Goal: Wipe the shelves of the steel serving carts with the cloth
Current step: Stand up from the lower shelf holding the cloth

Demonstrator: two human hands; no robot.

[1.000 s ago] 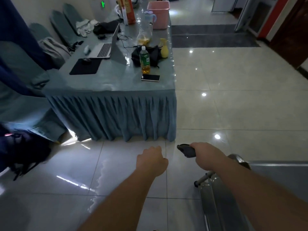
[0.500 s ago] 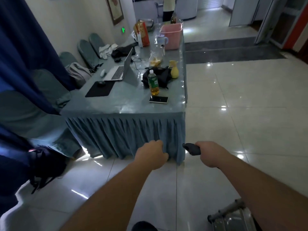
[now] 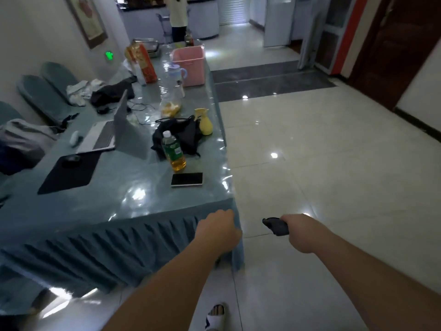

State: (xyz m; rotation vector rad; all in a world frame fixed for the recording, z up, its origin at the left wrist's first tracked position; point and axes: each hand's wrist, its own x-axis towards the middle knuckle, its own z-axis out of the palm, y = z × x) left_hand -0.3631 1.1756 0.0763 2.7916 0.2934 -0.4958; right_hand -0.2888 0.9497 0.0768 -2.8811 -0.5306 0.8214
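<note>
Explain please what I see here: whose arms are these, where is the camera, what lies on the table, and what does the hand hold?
No machine is here. A person wears a camera on the head, looking forward and down, so the two bare arms are that person's own. The right hand grips a dark object; the picture does not show clearly what it is. The left hand is a loose fist holding nothing, in front of the table's corner. On the table lie a phone, a bottle of yellow drink, a black bag, an open laptop, a mouse pad and a pink bin. No steel cart is in view, so no wiping is happening here.
</note>
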